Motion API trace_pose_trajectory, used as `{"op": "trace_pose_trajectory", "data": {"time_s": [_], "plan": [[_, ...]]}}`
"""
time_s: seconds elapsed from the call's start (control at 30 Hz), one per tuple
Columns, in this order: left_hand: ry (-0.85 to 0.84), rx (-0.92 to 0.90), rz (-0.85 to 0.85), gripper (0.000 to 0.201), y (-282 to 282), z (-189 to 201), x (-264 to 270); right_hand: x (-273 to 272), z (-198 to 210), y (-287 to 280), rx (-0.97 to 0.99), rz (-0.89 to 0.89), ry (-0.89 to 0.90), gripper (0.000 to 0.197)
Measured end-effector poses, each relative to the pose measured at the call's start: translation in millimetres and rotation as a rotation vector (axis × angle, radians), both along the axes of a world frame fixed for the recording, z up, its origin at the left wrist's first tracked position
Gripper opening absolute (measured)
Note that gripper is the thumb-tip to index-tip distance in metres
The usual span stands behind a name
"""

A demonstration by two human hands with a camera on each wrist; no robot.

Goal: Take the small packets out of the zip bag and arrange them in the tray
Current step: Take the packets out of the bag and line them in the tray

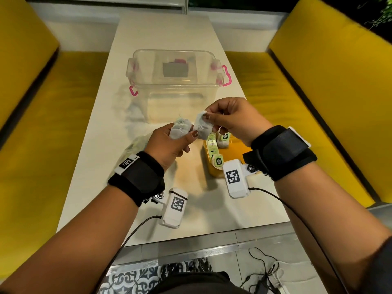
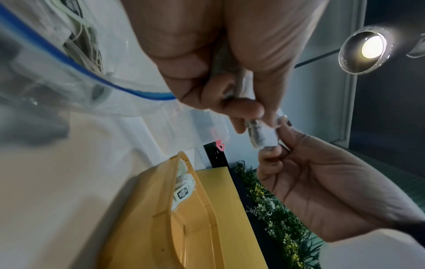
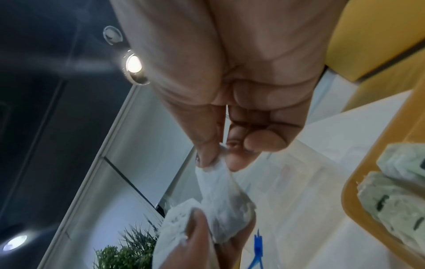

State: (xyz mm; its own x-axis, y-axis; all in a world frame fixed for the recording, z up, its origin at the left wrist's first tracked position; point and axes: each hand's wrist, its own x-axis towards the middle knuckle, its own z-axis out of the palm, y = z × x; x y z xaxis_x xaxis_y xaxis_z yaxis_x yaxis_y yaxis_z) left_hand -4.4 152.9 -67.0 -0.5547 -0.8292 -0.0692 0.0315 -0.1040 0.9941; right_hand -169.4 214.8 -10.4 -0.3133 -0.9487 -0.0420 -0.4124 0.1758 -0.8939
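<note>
Above the table's middle, my left hand [image 1: 186,133] grips a small bunch of white tea-bag packets [image 1: 179,129]. My right hand [image 1: 209,119] pinches the top corner of one packet [image 1: 202,128], which still touches the bunch. The left wrist view shows that packet [image 2: 264,134] between both hands, and the right wrist view shows it [image 3: 220,196] hanging from my thumb and forefinger. The clear zip bag [image 1: 134,146] with a blue seal [image 2: 76,67] lies under my left hand. The orange tray [image 1: 235,152], under my right wrist, holds a row of green-labelled packets [image 1: 214,151].
A clear plastic box [image 1: 174,81] with pink latches stands on the white table [image 1: 161,32] behind the hands. Yellow benches [image 1: 42,115] run along both sides. Cables from the wrist cameras trail off the near table edge.
</note>
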Motion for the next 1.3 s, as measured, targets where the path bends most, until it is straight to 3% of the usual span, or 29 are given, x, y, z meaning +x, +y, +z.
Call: {"op": "trace_pose_trajectory", "data": {"time_s": [0.23,0.43,0.7,0.93,1.3], "plan": [[0.016,-0.057,0.036,0.008,2,2,3,2,8,2,-0.034,0.051,0.018,0.006],[0.001,-0.059,-0.039,0.01,4,4,2,5,10,2,-0.069,0.132,0.123,0.009],[-0.052,-0.185,-0.011,0.009,2,5,4,7,16,5,-0.087,0.095,0.351,0.006],[-0.04,-0.186,-0.036,0.016,4,8,5,10,14,7,-0.079,0.12,0.271,0.008],[-0.027,-0.189,-0.012,0.009,6,7,4,10,23,5,-0.083,0.128,0.331,0.012]]}}
